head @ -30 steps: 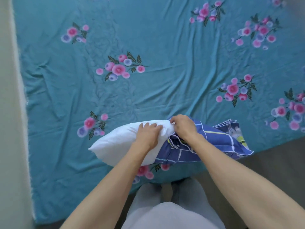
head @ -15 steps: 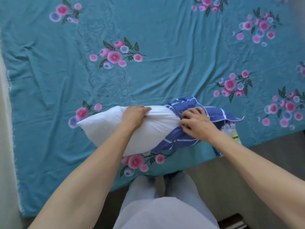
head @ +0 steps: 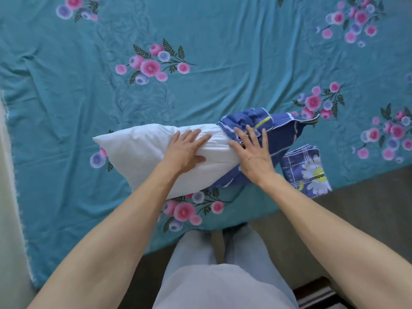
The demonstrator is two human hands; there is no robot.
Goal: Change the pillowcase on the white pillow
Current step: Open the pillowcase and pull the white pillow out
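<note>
On the teal bedsheet [head: 223,85], both flat hands press the white pillow [head: 138,150].

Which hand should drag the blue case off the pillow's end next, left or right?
Right, probably. The right hand already lies flat on the bunched blue pillowcase at the white pillow's right end. The left hand presses the bare pillow, well placed to anchor it.

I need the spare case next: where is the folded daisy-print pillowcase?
In the head view, the folded pillowcase lies on the teal bedsheet near its front edge, just right of the right hand.
</note>
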